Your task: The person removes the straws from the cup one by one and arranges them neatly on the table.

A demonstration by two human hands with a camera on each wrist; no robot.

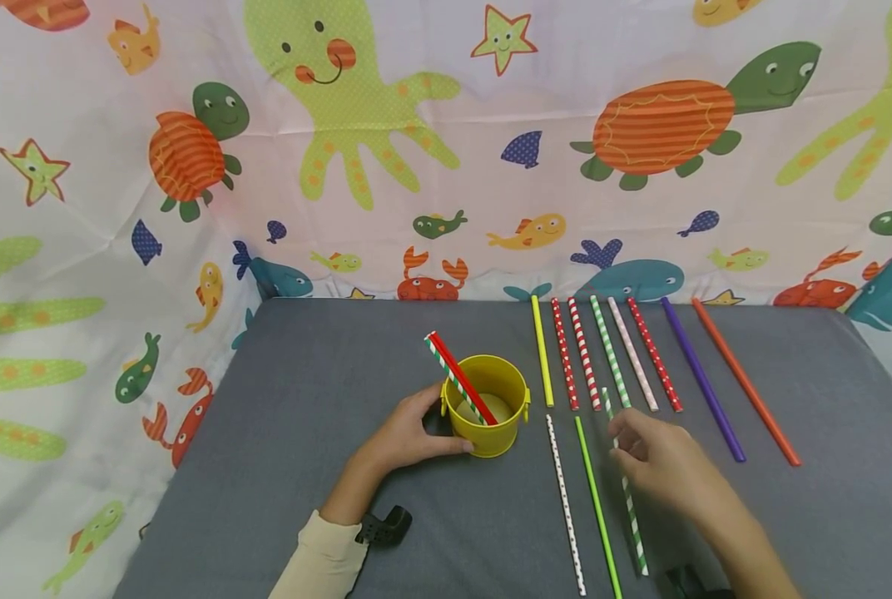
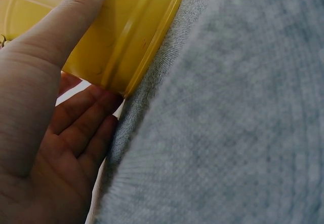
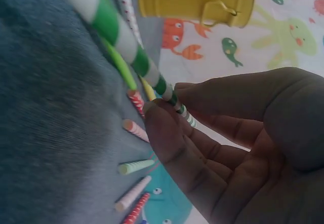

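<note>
My left hand [image 1: 404, 433] holds a small yellow metal bucket [image 1: 494, 443] from its left side, thumb at the front; the left wrist view shows the thumb along the bucket's wall [image 2: 134, 31]. Leaning inside the bucket are a red paper straw [image 1: 457, 373] and a green-and-white striped one [image 1: 446, 366]. To the right, my right hand [image 1: 671, 462] pinches another green-and-white striped straw [image 1: 634, 524] near its upper half. The right wrist view has this straw [image 3: 106, 24] between thumb and forefinger, apparently raised off the cloth.
White-dotted straw [image 1: 563, 499] and lime green straw [image 1: 597, 503] lie left of the right hand. Behind them is a row of several straws, from yellow [image 1: 542, 353] to purple [image 1: 704, 378] and orange [image 1: 745, 383]. Grey cloth [image 1: 326, 358] covers the table; a sea-animal curtain [image 1: 476, 183] hangs behind.
</note>
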